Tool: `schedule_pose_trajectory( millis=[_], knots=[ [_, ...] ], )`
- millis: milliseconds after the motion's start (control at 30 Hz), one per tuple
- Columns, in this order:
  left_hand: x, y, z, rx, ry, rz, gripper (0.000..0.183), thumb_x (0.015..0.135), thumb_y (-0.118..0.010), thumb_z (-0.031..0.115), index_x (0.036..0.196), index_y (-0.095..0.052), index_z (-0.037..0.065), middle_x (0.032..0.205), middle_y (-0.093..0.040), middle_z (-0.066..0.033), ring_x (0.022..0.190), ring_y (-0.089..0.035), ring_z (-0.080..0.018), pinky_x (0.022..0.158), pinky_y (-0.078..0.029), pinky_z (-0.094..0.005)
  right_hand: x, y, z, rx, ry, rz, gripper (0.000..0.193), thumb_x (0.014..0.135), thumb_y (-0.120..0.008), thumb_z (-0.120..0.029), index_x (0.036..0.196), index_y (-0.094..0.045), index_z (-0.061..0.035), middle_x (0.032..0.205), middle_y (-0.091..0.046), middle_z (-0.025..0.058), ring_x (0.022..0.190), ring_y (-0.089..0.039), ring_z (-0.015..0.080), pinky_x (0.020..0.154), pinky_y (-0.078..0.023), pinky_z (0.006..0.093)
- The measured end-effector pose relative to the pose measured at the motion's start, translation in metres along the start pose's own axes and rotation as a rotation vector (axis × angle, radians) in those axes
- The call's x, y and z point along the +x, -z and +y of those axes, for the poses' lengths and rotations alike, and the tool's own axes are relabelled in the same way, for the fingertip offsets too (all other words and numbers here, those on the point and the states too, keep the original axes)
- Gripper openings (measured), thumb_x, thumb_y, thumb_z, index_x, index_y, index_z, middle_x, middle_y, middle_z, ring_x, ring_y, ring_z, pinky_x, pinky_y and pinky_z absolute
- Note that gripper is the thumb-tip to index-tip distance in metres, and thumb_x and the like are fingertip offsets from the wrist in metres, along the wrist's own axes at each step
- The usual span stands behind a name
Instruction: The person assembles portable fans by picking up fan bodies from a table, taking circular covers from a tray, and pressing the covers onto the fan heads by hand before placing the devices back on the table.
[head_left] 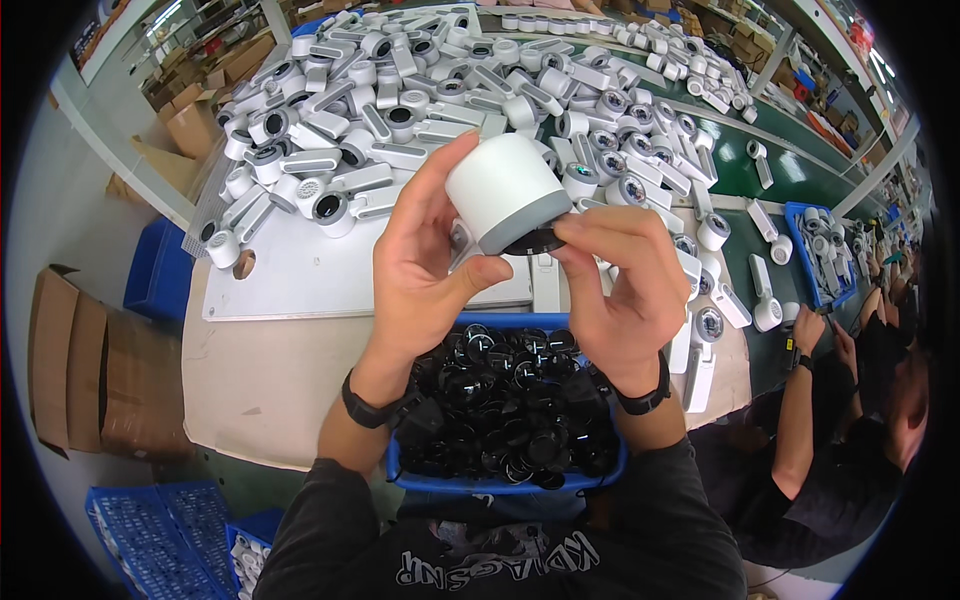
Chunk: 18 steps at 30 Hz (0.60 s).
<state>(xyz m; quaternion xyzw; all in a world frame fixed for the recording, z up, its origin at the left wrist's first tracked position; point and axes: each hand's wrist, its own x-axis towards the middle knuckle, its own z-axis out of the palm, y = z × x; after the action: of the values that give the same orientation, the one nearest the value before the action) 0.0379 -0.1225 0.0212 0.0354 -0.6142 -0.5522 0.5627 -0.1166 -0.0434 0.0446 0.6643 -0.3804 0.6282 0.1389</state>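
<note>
Raised in front of me is a white cylindrical device head [508, 185] with a grey band round its lower end. It is tilted, and my left hand [412, 255] wraps round it with the thumb under the grey rim. A glossy black disc [533, 243] sits at the grey end, partly under the rim. My right hand [632, 285] pinches the disc's right edge between thumb and fingers. Whether the disc is seated or loose, I cannot tell. Below both hands stands a blue bin [500, 487] holding many similar black round caps [500, 400].
Many white and grey handled devices [400, 118] are heaped on the white board [300, 285] and table ahead. At the right, a co-worker's hand [808, 328] touches a device near a blue tray [850, 290]. Cardboard boxes [150, 385] and blue crates [165, 540] stand left.
</note>
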Motion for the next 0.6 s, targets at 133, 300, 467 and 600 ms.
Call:
schedule_pose_trajectory(
  millis=[133,300,467,600],
  knots=[
    [-0.001,-0.001,0.004,0.029,-0.030,-0.013,0.096,0.073,-0.087,0.018,0.148,-0.030,-0.002,0.142,-0.046,-0.0142,0.127,-0.049,-0.0234,0.107,-0.037,-0.0365,-0.001,-0.002,-0.005,0.006,-0.020,-0.006,0.025,0.071,-0.072,0.014,0.093,-0.069,0.0020,0.085,-0.066,0.0126,0.073,-0.065,0.0232,0.060,-0.051,0.0298],
    [-0.007,-0.007,0.000,0.095,-0.086,0.086,0.098,0.070,-0.089,0.021,0.146,-0.031,-0.001,0.138,-0.048,-0.0136,0.128,-0.048,-0.0235,0.104,-0.041,-0.0363,-0.009,-0.005,-0.012,0.002,0.029,-0.072,0.027,0.069,-0.075,0.013,0.092,-0.068,0.0001,0.094,-0.066,0.0137,0.084,-0.064,0.0247,0.070,-0.052,0.0306],
    [-0.003,-0.004,-0.005,-0.008,-0.149,0.170,0.100,0.068,-0.090,0.022,0.145,-0.032,-0.001,0.142,-0.044,-0.0116,0.128,-0.047,-0.0229,0.106,-0.042,-0.0382,-0.010,-0.018,0.001,0.066,-0.021,0.059,0.035,0.068,-0.081,0.009,0.099,-0.068,0.0021,0.102,-0.061,0.0117,0.074,-0.065,0.0189,0.064,-0.053,0.0279],
    [-0.011,-0.006,0.000,0.044,-0.092,0.147,0.104,0.064,-0.092,0.022,0.145,-0.031,0.001,0.142,-0.043,-0.0112,0.128,-0.048,-0.0228,0.105,-0.045,-0.0385,-0.015,-0.018,0.002,0.282,-0.147,0.117,0.046,0.065,-0.085,0.006,0.106,-0.064,0.0021,0.106,-0.059,0.0132,0.075,-0.066,0.0183,0.066,-0.054,0.0271]
  ],
)
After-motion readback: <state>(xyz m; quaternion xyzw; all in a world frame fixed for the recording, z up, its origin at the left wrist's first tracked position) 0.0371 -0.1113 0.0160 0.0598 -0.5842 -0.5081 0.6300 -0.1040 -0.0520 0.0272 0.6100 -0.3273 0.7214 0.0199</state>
